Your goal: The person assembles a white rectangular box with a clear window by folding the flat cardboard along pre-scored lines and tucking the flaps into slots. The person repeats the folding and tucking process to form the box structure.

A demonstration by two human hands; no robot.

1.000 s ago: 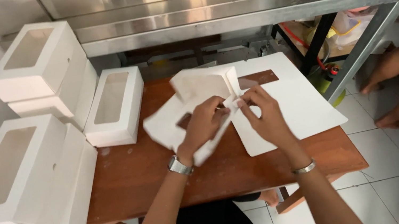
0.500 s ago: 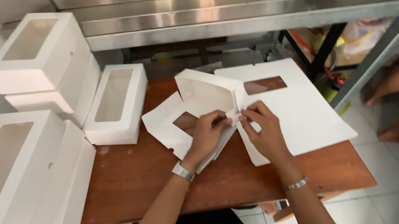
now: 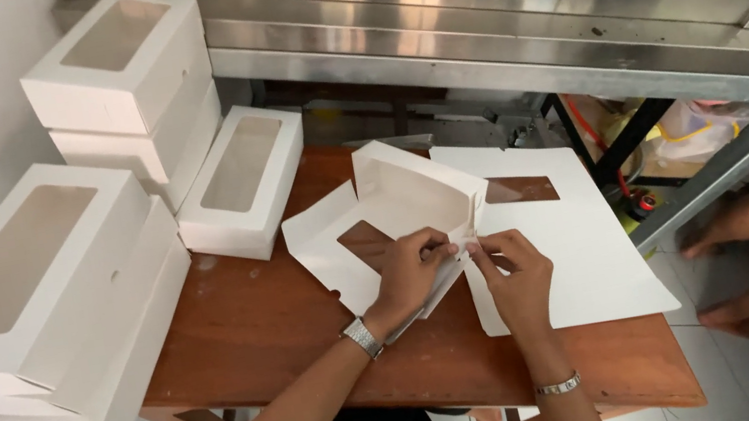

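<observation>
A half-folded white cardboard box blank point(image 3: 398, 227) with a rectangular window cut-out lies near the middle of the reddish-brown wooden surface point(image 3: 253, 332), one wall panel raised. The left hand point(image 3: 411, 275) rests on the blank's right edge, its fingers pinched on a small flap; the right hand point(image 3: 512, 274) meets it there, fingertips closed on the same flap. Just right of the blank lies a flat white card sheet point(image 3: 574, 248) with its own window. Left of the blank, finished white windowed boxes point(image 3: 118, 71) sit stacked, smooth and matte.
</observation>
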